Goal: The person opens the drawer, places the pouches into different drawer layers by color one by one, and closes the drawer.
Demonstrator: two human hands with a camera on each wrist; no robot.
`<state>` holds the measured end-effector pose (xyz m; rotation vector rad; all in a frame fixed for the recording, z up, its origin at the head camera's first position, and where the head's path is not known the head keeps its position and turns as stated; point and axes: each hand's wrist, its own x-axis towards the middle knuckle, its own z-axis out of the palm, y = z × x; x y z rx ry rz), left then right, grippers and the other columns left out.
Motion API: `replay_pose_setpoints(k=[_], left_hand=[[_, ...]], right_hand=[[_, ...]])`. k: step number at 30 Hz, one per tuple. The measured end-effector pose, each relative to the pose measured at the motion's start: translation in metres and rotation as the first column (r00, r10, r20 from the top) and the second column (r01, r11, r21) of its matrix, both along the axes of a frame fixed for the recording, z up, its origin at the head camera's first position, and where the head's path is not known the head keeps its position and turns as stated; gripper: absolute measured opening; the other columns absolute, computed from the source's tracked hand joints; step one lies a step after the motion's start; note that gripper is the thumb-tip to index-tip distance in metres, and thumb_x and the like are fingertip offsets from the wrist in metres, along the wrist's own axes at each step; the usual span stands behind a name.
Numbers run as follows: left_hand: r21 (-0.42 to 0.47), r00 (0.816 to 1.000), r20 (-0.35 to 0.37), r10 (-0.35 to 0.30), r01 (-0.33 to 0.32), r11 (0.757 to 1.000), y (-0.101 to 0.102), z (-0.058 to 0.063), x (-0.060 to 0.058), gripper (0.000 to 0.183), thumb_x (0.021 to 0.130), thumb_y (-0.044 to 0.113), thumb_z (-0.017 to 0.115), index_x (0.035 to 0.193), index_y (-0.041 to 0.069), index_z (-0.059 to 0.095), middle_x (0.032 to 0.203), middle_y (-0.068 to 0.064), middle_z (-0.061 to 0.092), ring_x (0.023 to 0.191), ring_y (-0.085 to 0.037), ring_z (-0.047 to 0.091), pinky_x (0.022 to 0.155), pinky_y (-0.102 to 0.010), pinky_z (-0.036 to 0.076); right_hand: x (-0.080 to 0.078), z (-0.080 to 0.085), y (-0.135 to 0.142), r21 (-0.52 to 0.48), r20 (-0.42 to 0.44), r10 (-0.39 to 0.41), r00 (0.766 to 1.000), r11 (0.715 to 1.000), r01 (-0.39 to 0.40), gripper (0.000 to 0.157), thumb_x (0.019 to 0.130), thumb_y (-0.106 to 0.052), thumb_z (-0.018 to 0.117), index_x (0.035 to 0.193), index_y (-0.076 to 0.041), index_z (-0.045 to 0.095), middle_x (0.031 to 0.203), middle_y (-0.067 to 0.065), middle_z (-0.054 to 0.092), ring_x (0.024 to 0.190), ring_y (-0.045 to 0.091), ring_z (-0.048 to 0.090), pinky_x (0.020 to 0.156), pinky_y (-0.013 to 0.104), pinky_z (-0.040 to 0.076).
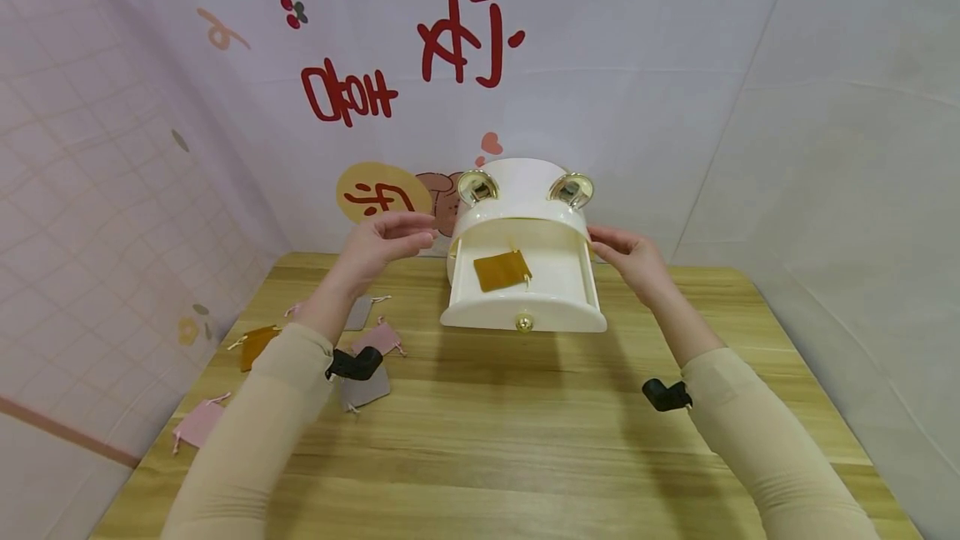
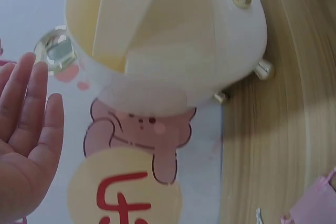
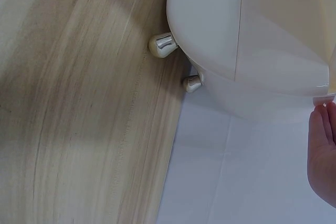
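"Head view first: what is the largest thing before you?"

"Your bench [image 1: 510, 448]. At about the middle of its far edge stands the white box [image 1: 519, 190], its front turned toward the near edge."

"And its drawer [image 1: 562, 314]?"

"It stands out from the box toward the near edge. The long axis of its front panel runs left to right, roughly parallel to the bench's far edge."

"How are your hands placed?"

"One on each side. Your left hand [image 1: 375, 248] holds nothing; its fingers are loosely extended, apart from the box, on the side of the bench's left edge. Your right hand [image 1: 633, 255] has straight fingers, their tips seemingly against the box's right side beside the drawer. So your right is nearer to the box."

"What would a next move turn on?"

"In my judgement, this: the drawer's front lies between your hands, yet closer to the near edge than the fingers of either."

"Anything smaller?"

"Toward the bench's left edge lie several flat pouches, among them a pink pouch [image 1: 381, 338] and a grey pouch [image 1: 366, 388]. One orange-brown pouch [image 1: 501, 272] lies in the drawer, long axis nearly left to right, string end toward your right. Smallest is the gold knob [image 1: 524, 322] on the drawer's front."
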<state>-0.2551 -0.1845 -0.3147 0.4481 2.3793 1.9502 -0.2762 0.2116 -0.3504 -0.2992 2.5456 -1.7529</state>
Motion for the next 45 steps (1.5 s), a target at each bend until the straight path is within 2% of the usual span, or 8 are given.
replay_pose_setpoints(k=[5, 7, 14, 19, 28, 35, 41, 45], left_hand=[[-0.014, 1.0, 0.004, 0.029, -0.029, 0.999, -0.029, -0.009, 0.0, 0.043, 0.095, 0.017, 0.069, 0.134, -0.001, 0.058, 0.107, 0.003, 0.072, 0.102, -0.014, 0.066, 0.092, -0.03, 0.053], [-0.005, 0.999, 0.0, 0.042, -0.042, 0.999, -0.041, -0.012, 0.0, 0.043, 0.097, 0.017, 0.067, 0.135, 0.0, 0.058, 0.106, 0.005, 0.072, 0.101, -0.012, 0.066, 0.093, -0.029, 0.052], [0.079, 0.994, 0.043, 0.099, -0.102, 0.992, -0.078, -0.023, 0.003, 0.028, 0.095, 0.018, 0.069, 0.123, 0.017, 0.067, 0.102, 0.01, 0.073, 0.098, -0.009, 0.068, 0.088, -0.023, 0.053], [0.134, 0.99, 0.075, 0.123, -0.132, 0.982, -0.102, -0.03, 0.008, 0.022, 0.095, 0.015, 0.068, 0.116, 0.021, 0.068, 0.101, 0.009, 0.074, 0.095, -0.007, 0.069, 0.084, -0.018, 0.053], [0.244, 0.987, 0.05, 0.153, -0.161, 0.956, -0.146, -0.052, 0.021, 0.025, 0.096, 0.003, 0.063, 0.112, 0.02, 0.072, 0.101, 0.005, 0.075, 0.092, -0.008, 0.071, 0.08, -0.019, 0.055], [0.271, 0.949, 0.124, 0.289, -0.313, 0.91, -0.173, -0.067, 0.035, 0.023, 0.094, 0.005, 0.067, 0.108, 0.023, 0.073, 0.096, 0.008, 0.075, 0.087, -0.005, 0.071, 0.075, -0.016, 0.055], [0.291, 0.915, 0.203, 0.347, -0.395, 0.871, -0.189, -0.077, 0.045, 0.025, 0.096, 0.004, 0.064, 0.104, 0.026, 0.071, 0.092, 0.01, 0.074, 0.084, -0.003, 0.071, 0.072, -0.015, 0.055], [0.266, 0.893, 0.233, 0.386, -0.44, 0.858, -0.197, -0.086, 0.049, 0.024, 0.094, 0.007, 0.067, 0.102, 0.03, 0.071, 0.089, 0.013, 0.074, 0.081, -0.002, 0.07, 0.071, -0.014, 0.054]], right_hand=[[0.006, 0.006, -0.004, 0.004, -0.001, 0.0, 1.0, 1.0, 0.0, 0.044, 0.102, -0.019, 0.058, 0.142, -0.002, 0.052, 0.145, 0.019, 0.049, 0.139, 0.033, 0.038, 0.112, 0.051, 0.032], [0.001, 0.001, -0.001, -0.005, -0.002, 0.001, 1.0, 1.0, -0.001, 0.045, 0.102, -0.021, 0.059, 0.142, -0.003, 0.052, 0.145, 0.018, 0.049, 0.139, 0.033, 0.037, 0.112, 0.052, 0.032], [-0.017, -0.021, 0.009, -0.009, -0.011, -0.007, 1.0, 1.0, 0.007, 0.049, 0.099, -0.032, 0.062, 0.143, -0.011, 0.055, 0.144, 0.012, 0.052, 0.138, 0.028, 0.04, 0.112, 0.05, 0.033], [-0.008, -0.011, 0.005, -0.025, -0.006, 0.001, 1.0, 1.0, -0.001, 0.047, 0.101, -0.024, 0.06, 0.143, -0.005, 0.053, 0.145, 0.016, 0.05, 0.138, 0.031, 0.039, 0.112, 0.052, 0.032], [0.009, 0.007, -0.005, -0.004, 0.001, 0.005, 1.0, 1.0, -0.005, 0.046, 0.102, -0.021, 0.059, 0.143, -0.002, 0.051, 0.145, 0.019, 0.049, 0.139, 0.034, 0.038, 0.113, 0.053, 0.031], [0.005, 0.003, -0.003, -0.007, -0.01, 0.001, 1.0, 1.0, -0.001, 0.044, 0.102, -0.018, 0.058, 0.142, -0.001, 0.051, 0.145, 0.02, 0.049, 0.139, 0.034, 0.038, 0.113, 0.052, 0.031], [-0.009, -0.013, 0.004, -0.015, -0.023, -0.009, 1.0, 1.0, 0.009, 0.046, 0.101, -0.023, 0.059, 0.143, -0.005, 0.053, 0.145, 0.017, 0.05, 0.139, 0.032, 0.038, 0.113, 0.052, 0.031], [-0.015, -0.021, 0.007, -0.01, -0.028, -0.019, 0.999, 1.0, 0.019, 0.048, 0.099, -0.032, 0.062, 0.142, -0.01, 0.055, 0.144, 0.013, 0.052, 0.138, 0.028, 0.04, 0.113, 0.05, 0.033]])
